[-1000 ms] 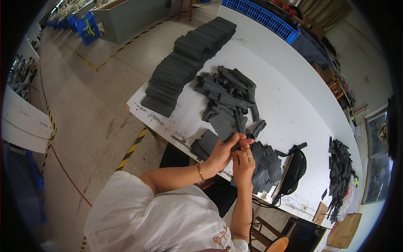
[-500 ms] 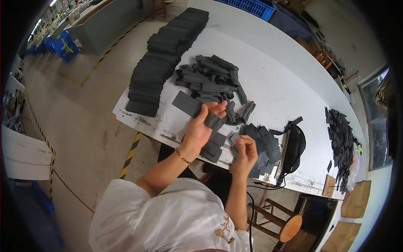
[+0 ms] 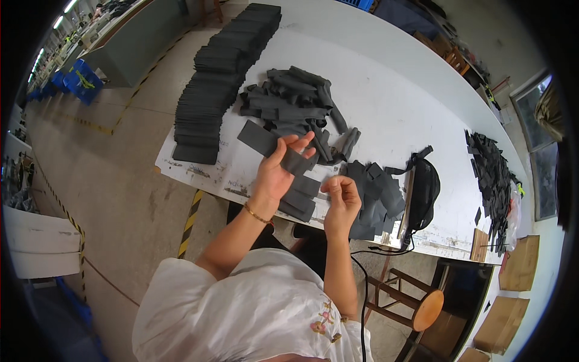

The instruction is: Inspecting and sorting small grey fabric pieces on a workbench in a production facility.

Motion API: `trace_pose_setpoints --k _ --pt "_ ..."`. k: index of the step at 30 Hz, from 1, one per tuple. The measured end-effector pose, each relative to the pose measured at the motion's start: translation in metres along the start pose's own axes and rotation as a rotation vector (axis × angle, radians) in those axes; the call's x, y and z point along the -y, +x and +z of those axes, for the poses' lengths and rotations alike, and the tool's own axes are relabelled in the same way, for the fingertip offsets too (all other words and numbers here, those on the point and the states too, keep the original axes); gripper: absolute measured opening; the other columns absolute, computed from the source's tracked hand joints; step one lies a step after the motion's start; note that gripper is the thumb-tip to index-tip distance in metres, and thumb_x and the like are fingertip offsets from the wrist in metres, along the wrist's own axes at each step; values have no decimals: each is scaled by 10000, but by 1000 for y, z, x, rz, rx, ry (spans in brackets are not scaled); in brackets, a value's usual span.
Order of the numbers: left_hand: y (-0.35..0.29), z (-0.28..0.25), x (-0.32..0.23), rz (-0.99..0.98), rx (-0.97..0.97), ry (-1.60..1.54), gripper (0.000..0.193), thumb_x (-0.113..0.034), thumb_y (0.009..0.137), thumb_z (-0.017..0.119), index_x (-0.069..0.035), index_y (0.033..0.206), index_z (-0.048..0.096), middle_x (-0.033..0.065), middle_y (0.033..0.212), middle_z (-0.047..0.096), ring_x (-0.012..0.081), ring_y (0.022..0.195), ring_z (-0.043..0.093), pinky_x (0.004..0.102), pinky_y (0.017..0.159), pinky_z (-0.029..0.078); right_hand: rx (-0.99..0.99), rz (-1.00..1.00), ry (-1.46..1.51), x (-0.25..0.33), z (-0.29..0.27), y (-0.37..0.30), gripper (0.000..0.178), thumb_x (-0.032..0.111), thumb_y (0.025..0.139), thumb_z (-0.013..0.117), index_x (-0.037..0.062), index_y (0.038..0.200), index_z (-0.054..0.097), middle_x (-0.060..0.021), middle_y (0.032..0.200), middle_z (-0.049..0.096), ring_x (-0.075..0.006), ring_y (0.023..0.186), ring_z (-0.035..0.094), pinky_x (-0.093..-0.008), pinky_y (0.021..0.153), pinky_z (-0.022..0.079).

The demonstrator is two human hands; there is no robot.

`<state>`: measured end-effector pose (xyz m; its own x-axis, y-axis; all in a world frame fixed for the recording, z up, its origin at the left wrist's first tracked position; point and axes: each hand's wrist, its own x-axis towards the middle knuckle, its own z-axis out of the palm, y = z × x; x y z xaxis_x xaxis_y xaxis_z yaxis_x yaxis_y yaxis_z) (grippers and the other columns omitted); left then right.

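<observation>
A dark grey fabric strip [image 3: 257,139] lies across the fingers of my left hand [image 3: 274,178], held under the thumb. One flat end juts out to the left, and the other reaches past the fingers. My right hand [image 3: 342,204] is just right of it, with thumb and fingertips pinched together; anything between them is too small to make out. Below and between the hands, several flat dark pieces [image 3: 297,202] lie at the table's near edge. Right of my right hand is a loose heap of flat grey pieces [image 3: 379,196].
A long row of stacked dark pieces [image 3: 211,90] runs along the white table's [image 3: 386,102] left side. Beside it lies a pile of folded strips [image 3: 289,99]. A black waist bag [image 3: 424,196], another dark heap [image 3: 487,181] and a wooden stool [image 3: 428,309] are to the right.
My right hand has moved slightly left and up; the small grey piece seen at its fingertips before no longer shows. The left hand still holds the strip. The whole view has shifted a little.
</observation>
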<state>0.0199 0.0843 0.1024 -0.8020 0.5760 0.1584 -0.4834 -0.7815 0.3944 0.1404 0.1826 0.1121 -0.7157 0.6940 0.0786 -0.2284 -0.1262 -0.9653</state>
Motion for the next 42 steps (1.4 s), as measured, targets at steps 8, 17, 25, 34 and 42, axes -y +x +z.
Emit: trace_pose_setpoints --k 8,17,25,34,42 --pt "-10 13 2 -102 -103 152 432 -447 914 608 -82 1145 604 100 1282 583 252 1206 530 393 968 460 74 -287 -482 -2 22 -3 150 -45 799 691 18 935 684 -46 895 640 -124 783 599 -293 679 505" --pt "-33 -16 -5 -169 -367 347 166 -199 919 643 -36 951 651 70 875 675 192 790 668 336 715 573 123 -734 -816 -13 -14 11 311 -133 770 622 25 1030 685 -122 990 616 -257 854 635 -326 710 528" --pt "-43 -26 -7 -185 -420 334 189 -190 922 633 -2 922 635 82 875 672 190 735 669 322 661 581 53 225 -72 -40 -18 -7 216 139 912 663 -42 1030 654 -33 827 643 -99 719 584 -231 670 481" --pt "-82 -83 -24 116 -511 1295 185 -177 831 732 -11 884 671 21 833 644 105 703 569 220 634 438 81 158 -488 -62 -32 -27 125 86 856 692 -17 918 659 -9 708 598 -71 610 519 -223 561 415" --pt "-85 -107 -17 117 -474 1341 315 -100 768 777 -55 1053 652 19 887 654 93 776 559 229 672 437 75 48 -862 -74 -32 -30 138 115 801 729 13 876 672 -97 775 587 -219 634 572 -338 611 469"
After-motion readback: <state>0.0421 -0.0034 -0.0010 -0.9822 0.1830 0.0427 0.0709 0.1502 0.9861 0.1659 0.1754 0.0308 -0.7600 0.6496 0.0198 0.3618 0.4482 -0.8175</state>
